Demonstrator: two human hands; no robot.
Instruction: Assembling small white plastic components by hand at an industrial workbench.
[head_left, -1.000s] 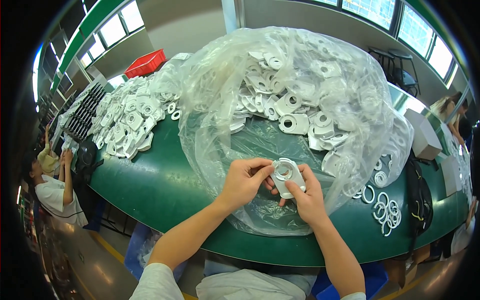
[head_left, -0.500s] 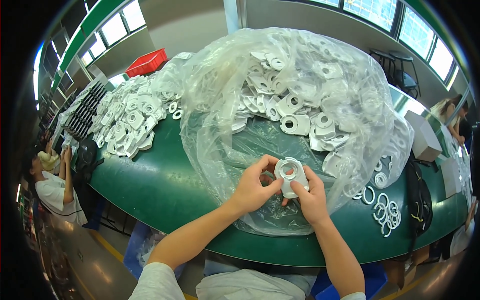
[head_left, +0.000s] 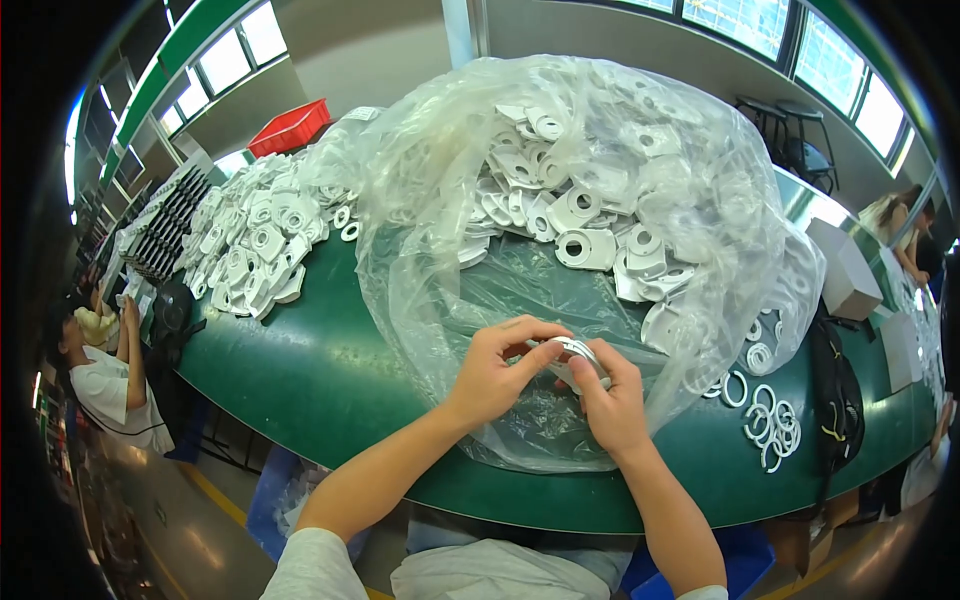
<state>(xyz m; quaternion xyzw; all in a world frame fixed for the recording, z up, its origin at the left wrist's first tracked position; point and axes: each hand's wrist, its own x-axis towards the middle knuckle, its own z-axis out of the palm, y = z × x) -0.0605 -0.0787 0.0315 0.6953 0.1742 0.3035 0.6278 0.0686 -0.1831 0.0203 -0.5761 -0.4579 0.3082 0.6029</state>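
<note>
A curved green table (head_left: 300, 370) fills a daylit hall, windows (head_left: 235, 45) along grey walls, grey floor (head_left: 190, 530) below

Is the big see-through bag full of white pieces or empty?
Partly full. The clear plastic bag holds a heap of white plastic parts at its far end; the near part, by the hands, is mostly bare.

White plastic part (head_left: 578, 352), held between left hand (head_left: 498, 372) and right hand (head_left: 612, 402): smooth, slightly glossy, apparently moulded. Clear plastic bag (head_left: 440, 240): thin film, crinkled, shiny with window glare. Loose white parts (head_left: 585, 248) in the bag: same smooth plastic. White rings (head_left: 772, 428): probably plastic or rubber, too small to tell. Table top (head_left: 300, 360): green, smooth, semi-gloss sheen. Red crate (head_left: 290, 127): hard plastic. Sleeves (head_left: 320, 565): white matt cloth.
</note>
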